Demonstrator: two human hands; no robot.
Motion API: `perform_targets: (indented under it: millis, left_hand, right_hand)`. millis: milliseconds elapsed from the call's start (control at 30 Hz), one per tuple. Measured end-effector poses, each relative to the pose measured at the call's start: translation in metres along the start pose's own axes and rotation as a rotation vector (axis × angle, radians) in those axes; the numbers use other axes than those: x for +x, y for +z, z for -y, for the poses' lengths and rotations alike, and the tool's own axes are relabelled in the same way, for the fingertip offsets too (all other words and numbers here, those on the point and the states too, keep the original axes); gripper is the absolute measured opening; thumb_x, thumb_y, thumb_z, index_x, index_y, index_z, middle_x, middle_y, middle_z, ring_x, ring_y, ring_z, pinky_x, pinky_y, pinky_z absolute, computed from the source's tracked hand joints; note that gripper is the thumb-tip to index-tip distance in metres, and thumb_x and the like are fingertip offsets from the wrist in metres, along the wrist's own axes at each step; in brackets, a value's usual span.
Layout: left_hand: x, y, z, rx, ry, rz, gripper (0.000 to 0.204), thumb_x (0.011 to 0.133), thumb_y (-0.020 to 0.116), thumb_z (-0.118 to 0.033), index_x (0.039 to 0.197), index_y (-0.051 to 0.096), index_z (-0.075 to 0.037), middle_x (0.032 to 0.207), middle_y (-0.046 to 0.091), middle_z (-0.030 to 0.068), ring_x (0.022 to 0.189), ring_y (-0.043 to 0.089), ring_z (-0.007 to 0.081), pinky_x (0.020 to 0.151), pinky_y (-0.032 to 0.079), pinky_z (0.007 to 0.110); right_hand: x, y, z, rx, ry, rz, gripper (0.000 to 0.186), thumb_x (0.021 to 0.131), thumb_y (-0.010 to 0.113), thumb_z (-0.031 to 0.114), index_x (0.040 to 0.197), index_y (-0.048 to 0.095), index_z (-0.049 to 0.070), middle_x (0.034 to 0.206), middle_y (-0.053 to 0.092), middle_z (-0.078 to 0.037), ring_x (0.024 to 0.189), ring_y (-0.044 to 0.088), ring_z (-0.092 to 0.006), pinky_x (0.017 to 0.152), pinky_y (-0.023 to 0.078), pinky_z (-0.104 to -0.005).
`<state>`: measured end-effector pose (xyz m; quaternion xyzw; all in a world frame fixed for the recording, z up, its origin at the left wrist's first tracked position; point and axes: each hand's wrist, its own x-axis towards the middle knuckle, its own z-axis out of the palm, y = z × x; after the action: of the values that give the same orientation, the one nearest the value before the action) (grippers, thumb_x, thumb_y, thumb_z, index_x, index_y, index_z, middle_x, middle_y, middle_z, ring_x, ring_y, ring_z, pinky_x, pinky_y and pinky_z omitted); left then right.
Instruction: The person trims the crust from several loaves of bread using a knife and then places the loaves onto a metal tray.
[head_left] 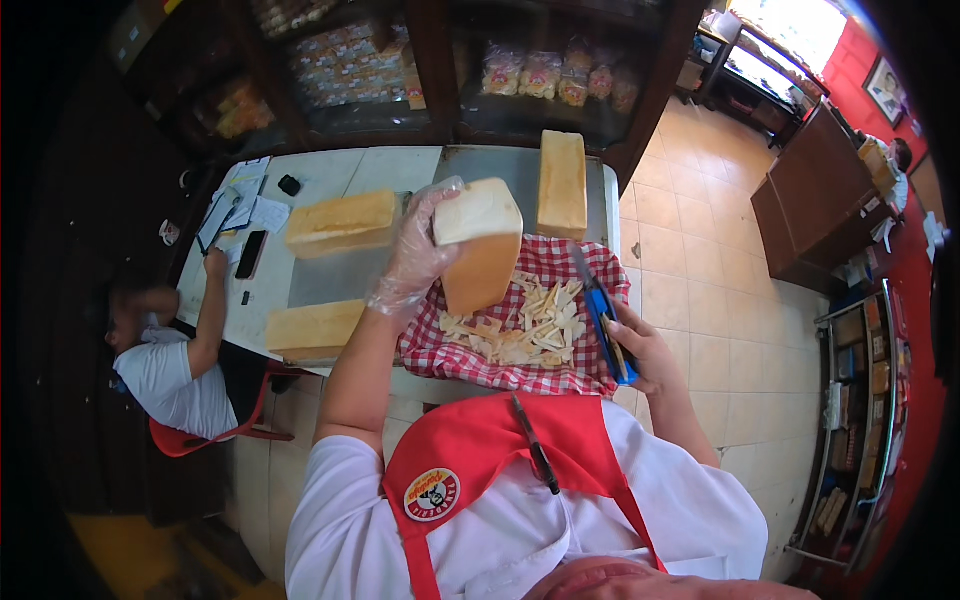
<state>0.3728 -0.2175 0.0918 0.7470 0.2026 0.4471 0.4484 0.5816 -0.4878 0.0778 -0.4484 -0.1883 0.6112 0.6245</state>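
Observation:
My left hand (412, 250), in a clear plastic glove, grips a loaf of bread (482, 265) and holds it tilted above a red-and-white checked cloth (450, 362). The loaf's upper face is pale and trimmed, while the side below it is golden brown. My right hand (643, 350) is closed around the blue handle of a knife (606, 325). Its blurred blade points away, to the right of the loaf and apart from it. Thin bread crust trimmings (530, 325) lie heaped on the cloth between my hands.
Whole loaves rest on the table: one far right (562, 185), two at left (342, 222) (315, 328). Further left, a seated person (185, 360) writes beside papers (235, 205) and a phone (251, 254). Dark glass cabinets (440, 60) stand behind; a shelf rack (850, 430) is right.

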Motion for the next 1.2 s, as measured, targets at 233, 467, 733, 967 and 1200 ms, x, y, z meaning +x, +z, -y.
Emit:
perform_targets:
  millis: [233,467,733,967,1200]
  left_hand:
    - [-0.004,-0.024,-0.005,0.219,0.009,0.121,0.023,0.073,0.056,0.002,0.093,0.068,-0.003,0.130,0.051,0.0164,0.120,0.051,0.0323,0.102,0.040,0.036]
    - [-0.048,0.028,-0.026,0.547,0.035,-0.099,0.098,0.058,0.088,-0.027,0.136,0.031,-0.009,0.140,0.029,0.0257,0.125,0.039,0.0423,0.104,0.038,0.045]
    - [-0.056,0.038,-0.002,0.517,0.013,-0.224,0.132,0.056,0.089,-0.035,0.143,0.000,0.010,0.143,0.019,0.0346,0.133,0.026,0.0475,0.110,0.026,0.048]
    - [-0.063,0.047,0.012,0.564,0.036,-0.262,0.134,0.058,0.088,-0.037,0.144,-0.003,0.009,0.144,0.015,0.0365,0.134,0.024,0.0485,0.111,0.024,0.048]
    - [-0.062,0.049,0.004,0.593,-0.005,-0.268,0.134,0.055,0.089,-0.037,0.144,0.000,0.009,0.143,0.019,0.0346,0.133,0.026,0.0464,0.110,0.027,0.048]
  right_hand:
    - [0.080,-0.013,-0.029,-1.028,-0.220,-0.439,0.051,0.090,0.063,0.019,0.133,0.041,0.004,0.093,0.059,-0.008,0.079,0.059,-0.0178,0.068,0.049,-0.0330]
    - [0.115,0.005,-0.039,-0.428,-0.399,-0.176,0.031,0.098,0.051,0.023,0.123,0.047,0.005,0.083,0.057,-0.002,0.069,0.056,-0.0097,0.060,0.046,-0.0252]
    - [0.116,0.043,-0.012,-0.367,-0.242,-0.087,0.033,0.099,0.049,0.031,0.112,0.055,0.001,0.075,0.057,-0.004,0.061,0.056,-0.0097,0.055,0.046,-0.0239]
    - [0.132,0.047,-0.007,-0.584,-0.246,-0.189,0.041,0.096,0.054,0.039,0.087,0.061,-0.001,0.066,0.055,-0.003,0.056,0.052,-0.0090,0.050,0.043,-0.0257]
    - [0.130,0.055,-0.001,-0.530,-0.227,-0.240,0.044,0.095,0.055,0.041,0.082,0.061,-0.001,0.063,0.055,-0.003,0.050,0.050,-0.0107,0.047,0.042,-0.0265]
